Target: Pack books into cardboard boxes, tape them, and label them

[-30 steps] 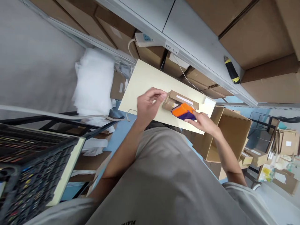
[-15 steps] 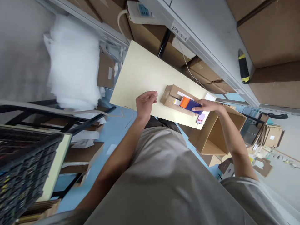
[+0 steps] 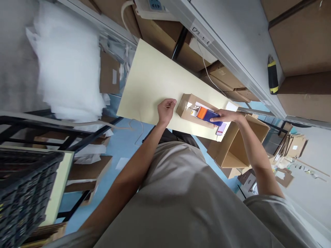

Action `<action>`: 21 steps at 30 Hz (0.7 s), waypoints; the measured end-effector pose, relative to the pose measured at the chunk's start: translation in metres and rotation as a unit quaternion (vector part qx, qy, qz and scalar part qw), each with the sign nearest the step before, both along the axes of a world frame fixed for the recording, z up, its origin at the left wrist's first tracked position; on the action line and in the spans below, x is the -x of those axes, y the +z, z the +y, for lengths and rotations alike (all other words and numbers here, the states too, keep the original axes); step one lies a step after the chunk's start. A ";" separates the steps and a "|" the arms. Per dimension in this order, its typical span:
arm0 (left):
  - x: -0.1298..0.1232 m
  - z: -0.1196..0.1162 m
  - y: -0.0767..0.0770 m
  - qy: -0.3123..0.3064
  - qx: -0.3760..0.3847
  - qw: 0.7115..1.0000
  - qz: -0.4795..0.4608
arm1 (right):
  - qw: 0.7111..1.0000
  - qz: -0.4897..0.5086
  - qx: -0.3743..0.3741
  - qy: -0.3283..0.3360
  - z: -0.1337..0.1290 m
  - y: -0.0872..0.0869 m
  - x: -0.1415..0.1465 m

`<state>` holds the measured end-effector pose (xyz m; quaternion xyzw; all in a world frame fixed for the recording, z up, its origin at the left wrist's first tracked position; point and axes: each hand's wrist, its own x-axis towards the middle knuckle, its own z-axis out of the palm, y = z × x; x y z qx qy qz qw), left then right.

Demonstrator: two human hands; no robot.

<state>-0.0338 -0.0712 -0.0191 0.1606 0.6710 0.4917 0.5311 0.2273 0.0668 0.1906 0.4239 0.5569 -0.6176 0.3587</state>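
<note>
A long closed cardboard box (image 3: 186, 107) lies on the pale yellow tabletop (image 3: 152, 79), with a white label on its top and shiny clear tape at its left end. My right hand (image 3: 226, 116) grips a flat dark blue and orange object (image 3: 207, 114) over the box; its exact kind does not show. Just left of the box, my left hand (image 3: 166, 111) is closed in a pinch above the tabletop, and what its fingertips hold, if anything, is too small to make out. A small purple and white rectangle (image 3: 221, 129), perhaps a phone, lies below my right hand.
A large open carton (image 3: 227, 151) stands right of the table. Above runs a grey shelf with a black and yellow cutter (image 3: 272, 75). White foam sheets (image 3: 69, 62) are stacked at left, with a black crate (image 3: 28, 186) below. A thin cable (image 3: 141, 125) hangs near the table's front edge.
My left hand has moved slightly right, closer to the box's end, still pinched. My right hand keeps its grip on the blue and orange object. The whole view has shifted a little.
</note>
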 end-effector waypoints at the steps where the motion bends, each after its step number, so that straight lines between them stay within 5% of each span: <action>1: -0.006 0.000 -0.006 -0.024 -0.003 1.000 0.005 | 1.000 -0.002 0.001 -0.001 0.000 0.000 0.001; 4: -0.017 -0.002 -0.011 -0.084 0.005 0.996 0.032 | 1.000 -0.003 0.007 -0.012 -0.001 -0.001 0.002; 8: -0.011 -0.002 0.013 -0.165 -0.042 0.975 0.141 | 0.999 0.013 0.020 -0.021 -0.001 -0.001 0.000; 10: -0.006 0.003 0.034 -0.290 -0.129 0.924 0.214 | 0.999 0.025 0.023 -0.017 0.000 -0.002 -0.002; 12: -0.006 0.012 0.053 -0.430 -0.214 0.840 0.253 | 0.999 0.032 0.017 -0.011 0.002 -0.007 -0.005; 15: -0.014 0.024 0.067 -0.546 -0.259 0.745 0.283 | 0.999 0.033 -0.012 -0.002 0.003 -0.016 -0.007; 21: -0.017 0.030 0.065 -0.590 -0.216 0.694 0.351 | 0.998 0.061 -0.035 0.000 -0.002 -0.016 -0.024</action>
